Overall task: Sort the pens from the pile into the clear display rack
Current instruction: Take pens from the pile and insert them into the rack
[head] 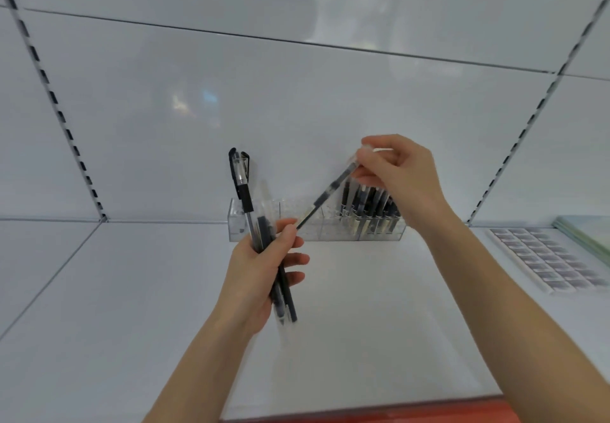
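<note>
Left hand (260,270) grips a bundle of black pens (260,234) upright before the clear display rack (274,221). Right hand (396,175) pinches a single pen (326,194), slanted over the rack beside the racked pens (369,211) filling its right compartments.

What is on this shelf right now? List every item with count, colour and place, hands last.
clear plastic display rack: one, transparent, on the shelf against the back panel
capped pens in the rack: several, black and clear, right-hand compartments
bundle of capped pens: several, black and clear, upright in the left hand
single slim pen: one, black and clear, slanted between the hands
flat white shelf: one, white, beneath everything
sheet of small grey squares: one, white and grey, shelf's right side
stack of pale green sheets: one, far right
red front strip: one, bottom edge
left hand: grips the bundle
right hand: pinches the single pen's upper end
</note>
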